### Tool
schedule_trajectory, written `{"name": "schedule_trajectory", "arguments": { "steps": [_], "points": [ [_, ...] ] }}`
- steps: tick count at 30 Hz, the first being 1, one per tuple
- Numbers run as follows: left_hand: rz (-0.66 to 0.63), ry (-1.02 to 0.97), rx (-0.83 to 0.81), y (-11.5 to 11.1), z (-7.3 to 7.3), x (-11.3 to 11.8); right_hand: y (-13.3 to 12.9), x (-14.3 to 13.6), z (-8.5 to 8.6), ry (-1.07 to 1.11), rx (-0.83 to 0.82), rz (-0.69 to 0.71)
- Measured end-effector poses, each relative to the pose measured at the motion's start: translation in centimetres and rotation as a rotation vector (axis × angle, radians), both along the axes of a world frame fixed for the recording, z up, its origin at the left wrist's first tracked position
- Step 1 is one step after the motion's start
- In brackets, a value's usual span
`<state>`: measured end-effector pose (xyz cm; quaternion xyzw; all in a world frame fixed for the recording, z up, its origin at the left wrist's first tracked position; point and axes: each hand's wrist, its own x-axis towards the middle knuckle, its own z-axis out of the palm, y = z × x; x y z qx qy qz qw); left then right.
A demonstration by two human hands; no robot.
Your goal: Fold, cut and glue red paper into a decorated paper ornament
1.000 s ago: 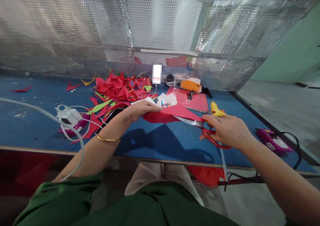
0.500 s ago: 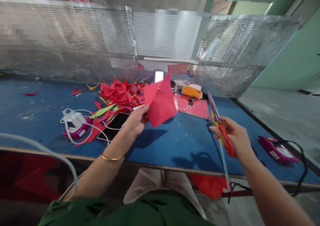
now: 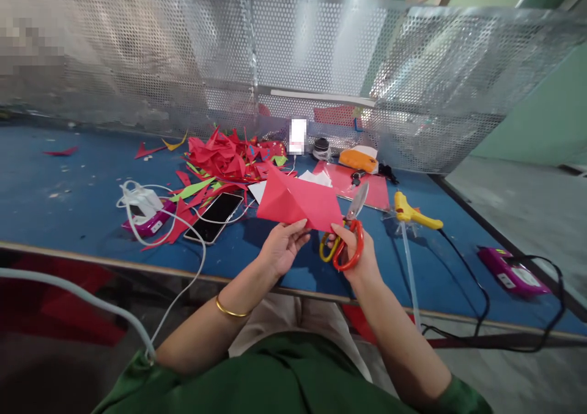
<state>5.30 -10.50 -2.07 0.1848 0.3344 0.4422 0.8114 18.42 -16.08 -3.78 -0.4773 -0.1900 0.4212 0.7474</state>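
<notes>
Folded red paper (image 3: 300, 197), left hand (image 3: 284, 247) + right hand (image 3: 361, 261) pinching, latter also gripping red-and-yellow-handled metal scissors (image 3: 360, 235); any swing could nick it.

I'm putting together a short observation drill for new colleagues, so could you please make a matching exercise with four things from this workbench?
Things:
1. Scissors
2. Hot glue gun
3. Dark-screened smartphone
4. Red paper

Descriptions:
A. Lying to the left of the left hand
B. Held by the fingers of both hands
C. Lying to the right of the right hand
D. Partly red, partly yellow, with metal blades

Right pairs: 1-D, 2-C, 3-A, 4-B
</notes>
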Motion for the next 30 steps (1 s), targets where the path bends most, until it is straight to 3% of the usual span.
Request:
{"name": "schedule_trajectory", "arguments": {
  "steps": [6,10,14,17,19,25,30],
  "points": [
    [-0.026,0.042,0.002,0.8,-0.3,-0.9,-0.2,1.0,0.2,-0.064,-0.066,0.016],
    [0.001,0.057,-0.004,1.2,-0.3,-1.1,-2.4,2.9,1.1,-0.243,-0.068,0.095],
    [0.024,0.059,-0.003,1.3,-0.5,-1.0,-6.3,4.9,2.8,-0.523,-0.039,0.418],
    [0.037,0.054,-0.007,1.2,-0.6,-0.7,-8.8,5.6,3.5,-0.576,-0.133,0.741],
    [0.048,0.053,-0.012,1.1,-0.6,-0.5,-9.8,5.5,3.4,-0.588,-0.217,0.827],
    [0.058,0.047,-0.015,0.5,-0.5,-0.1,-9.8,4.6,1.7,-0.579,-0.315,0.813],
    [0.058,0.050,0.002,0.0,-0.4,-0.3,-8.7,3.9,2.3,-0.630,-0.371,0.775]
  ]
}}
